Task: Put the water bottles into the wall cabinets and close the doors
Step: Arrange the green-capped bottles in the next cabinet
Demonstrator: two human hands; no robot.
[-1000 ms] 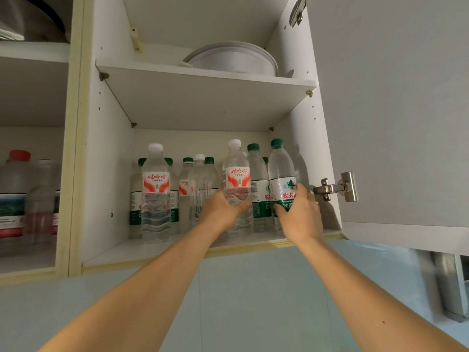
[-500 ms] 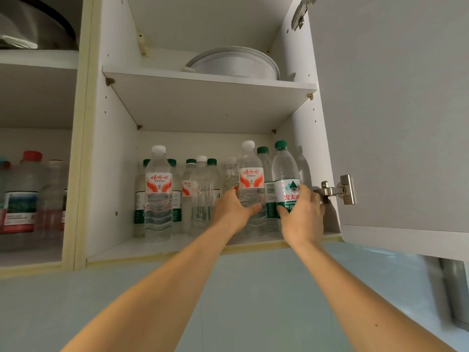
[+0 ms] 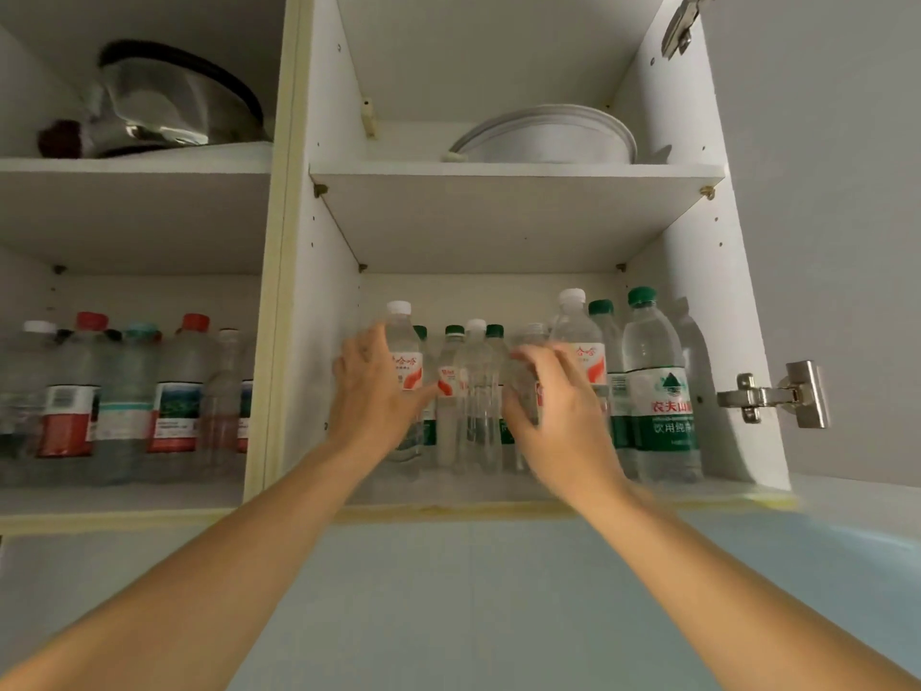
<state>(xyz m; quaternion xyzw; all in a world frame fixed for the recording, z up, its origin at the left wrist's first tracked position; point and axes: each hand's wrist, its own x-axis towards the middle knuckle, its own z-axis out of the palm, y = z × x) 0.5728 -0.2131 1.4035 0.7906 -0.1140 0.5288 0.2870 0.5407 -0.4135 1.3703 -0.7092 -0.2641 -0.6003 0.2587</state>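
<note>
Left hand [image 3: 371,391] around a white-capped bottle [image 3: 402,361]; right hand [image 3: 558,406] blurred, grip unclear.

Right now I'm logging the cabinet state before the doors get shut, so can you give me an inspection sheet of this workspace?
Surface: lower shelf of the right cabinet, bottles standing upright on it.
Job's things: white-capped bottle at left; green-capped bottle at right; cabinet door open.
Clutter: white bowl on the upper shelf; metal pot in the left cabinet.
Hands: left hand on the white-capped bottle; right hand blurred, among the middle bottles.
Cables: nothing seen.
Surroundings: more bottles in the left cabinet; pale blue wall below.
</note>
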